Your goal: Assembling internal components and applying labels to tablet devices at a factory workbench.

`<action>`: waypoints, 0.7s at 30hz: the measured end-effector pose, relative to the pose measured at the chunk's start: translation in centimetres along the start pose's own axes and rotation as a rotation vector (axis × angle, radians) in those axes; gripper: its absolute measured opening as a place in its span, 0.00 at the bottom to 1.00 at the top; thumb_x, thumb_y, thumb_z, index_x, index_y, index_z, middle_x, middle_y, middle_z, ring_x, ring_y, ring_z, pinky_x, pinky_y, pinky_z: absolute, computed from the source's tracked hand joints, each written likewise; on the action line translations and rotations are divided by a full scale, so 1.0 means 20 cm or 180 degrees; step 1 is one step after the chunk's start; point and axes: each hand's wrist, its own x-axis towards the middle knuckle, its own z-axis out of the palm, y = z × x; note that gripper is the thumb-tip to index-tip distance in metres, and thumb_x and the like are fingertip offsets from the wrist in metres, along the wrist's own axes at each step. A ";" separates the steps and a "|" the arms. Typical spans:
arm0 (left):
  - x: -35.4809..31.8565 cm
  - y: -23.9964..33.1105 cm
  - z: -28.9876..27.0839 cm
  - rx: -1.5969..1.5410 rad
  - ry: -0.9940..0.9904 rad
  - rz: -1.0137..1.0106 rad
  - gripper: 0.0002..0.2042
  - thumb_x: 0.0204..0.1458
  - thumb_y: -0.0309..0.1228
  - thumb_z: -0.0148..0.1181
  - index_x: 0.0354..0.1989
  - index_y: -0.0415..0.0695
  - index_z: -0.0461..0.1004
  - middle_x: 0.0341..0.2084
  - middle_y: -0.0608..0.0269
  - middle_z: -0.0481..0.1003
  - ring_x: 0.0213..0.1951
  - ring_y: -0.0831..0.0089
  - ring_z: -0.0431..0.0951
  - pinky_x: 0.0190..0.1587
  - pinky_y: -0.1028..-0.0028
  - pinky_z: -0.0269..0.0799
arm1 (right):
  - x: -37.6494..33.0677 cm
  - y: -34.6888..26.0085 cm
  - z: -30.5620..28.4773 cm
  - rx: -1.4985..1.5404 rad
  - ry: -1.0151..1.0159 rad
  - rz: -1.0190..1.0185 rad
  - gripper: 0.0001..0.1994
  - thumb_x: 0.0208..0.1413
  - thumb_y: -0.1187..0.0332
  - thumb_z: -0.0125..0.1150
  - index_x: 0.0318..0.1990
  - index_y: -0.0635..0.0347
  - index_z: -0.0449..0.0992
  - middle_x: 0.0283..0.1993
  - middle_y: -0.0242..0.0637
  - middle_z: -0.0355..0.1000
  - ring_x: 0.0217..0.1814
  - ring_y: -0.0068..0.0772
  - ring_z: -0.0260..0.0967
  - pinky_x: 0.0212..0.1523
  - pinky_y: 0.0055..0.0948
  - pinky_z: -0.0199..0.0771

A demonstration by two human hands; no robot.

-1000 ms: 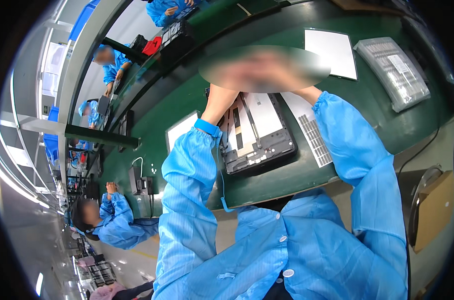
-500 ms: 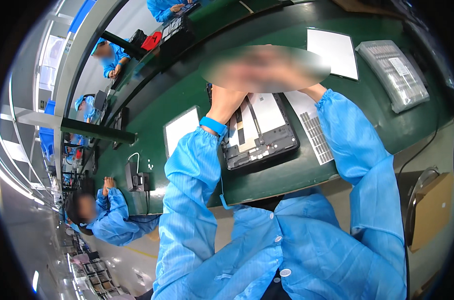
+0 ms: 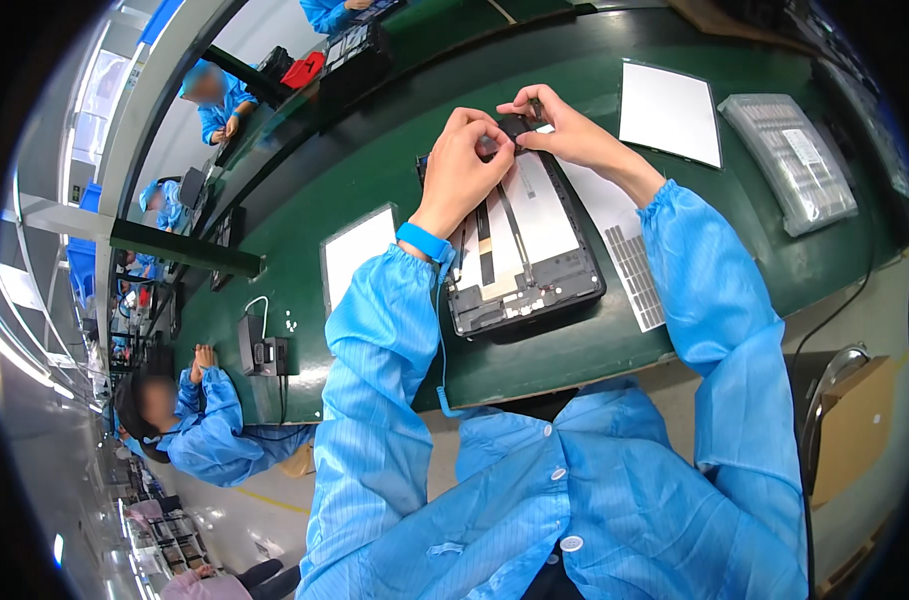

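An opened tablet-like device (image 3: 540,222) lies on the green bench in front of me, its pale inner plate, dark flat strips and black lower section exposed. Over its far end my two hands meet. My left hand (image 3: 461,170), with a blue wrist strap (image 3: 425,242), is closed in a pinch; what its fingertips hold is too small to make out. Close beside it, my right hand (image 3: 577,140) pinches a small black part (image 3: 514,126) between thumb and fingers. The hands cover the device's far edge.
White sheets (image 3: 670,112) lie to the right and left, and a sheet with a grid of pale labels (image 3: 634,275) sits beside the device. A clear-wrapped pack (image 3: 789,160) is at far right. A small black box with a cable (image 3: 264,345) stands left, near a seated co-worker (image 3: 199,400).
My hands stay over the device's far end; they were blurred before, so finger changes cannot be told. The whole view has shifted slightly.
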 end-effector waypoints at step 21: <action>-0.58 0.06 -0.06 -0.2792 0.1131 -0.0434 0.38 0.60 0.30 0.55 0.72 0.38 0.38 0.74 0.46 0.32 0.76 0.56 0.33 0.74 0.61 0.31 | -0.42 -0.21 0.28 0.0345 0.0799 -0.0148 0.18 0.59 0.77 0.61 0.51 0.58 0.59 0.75 0.60 0.50 0.77 0.42 0.49 0.72 0.34 0.46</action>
